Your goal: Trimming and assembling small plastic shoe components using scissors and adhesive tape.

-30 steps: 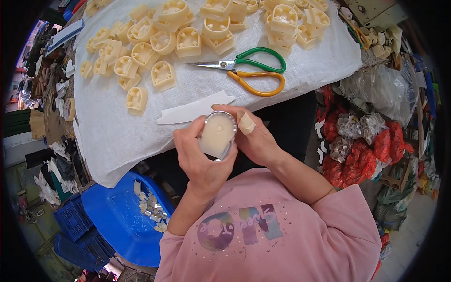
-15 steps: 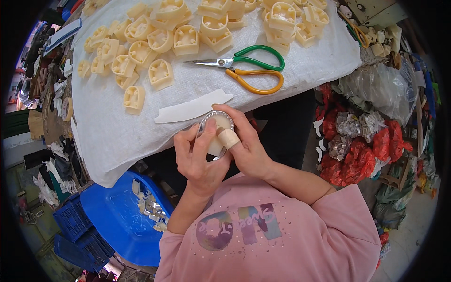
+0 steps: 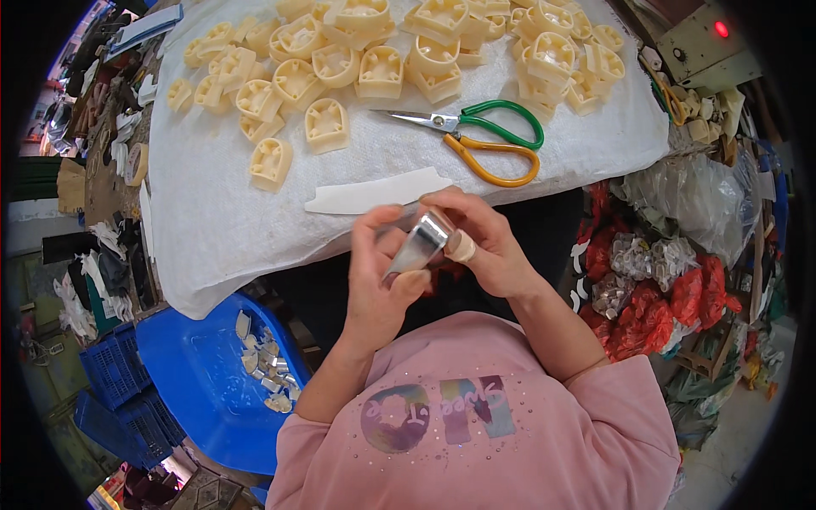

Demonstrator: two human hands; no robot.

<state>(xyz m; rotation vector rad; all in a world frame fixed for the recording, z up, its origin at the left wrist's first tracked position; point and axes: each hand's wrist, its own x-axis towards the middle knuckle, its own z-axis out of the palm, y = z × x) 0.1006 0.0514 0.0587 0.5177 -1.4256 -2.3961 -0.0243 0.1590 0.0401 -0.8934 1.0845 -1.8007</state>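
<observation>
A small shiny metal piece [image 3: 421, 244], silvery and rounded, sits between both hands just in front of the chest, held above the near edge of the surface [image 3: 221, 229]. The left hand [image 3: 378, 276] is closed around its lower side, thumb and fingers wrapping it. The right hand [image 3: 484, 242] grips it from the upper side, its fingers curled over the top; one fingertip wears a pale tape wrap [image 3: 461, 247] and presses against the metal. What is inside the piece cannot be told from this angle.

Just beyond the hands, a white curved strip [image 3: 374, 192] lies flat on the white cloth that covers the surface. Further out lie scissors [image 3: 476, 136] with one green and one yellow handle, blades pointing left, untouched. Behind them spreads a large heap of cream plastic moulded parts [image 3: 357, 59], all of similar arch shape, hollow sides up.

As a judgement: the piece in hand is mid-handling, neither set down nor joined to the heap. Many cream parts lie out, yet nothing shows which of them are finished, so how much work is left cannot be told.

Below the surface on the left stands a blue tub [image 3: 195, 365] holding pale offcuts. Red and clear bags [image 3: 671, 280] pile up at the right.
</observation>
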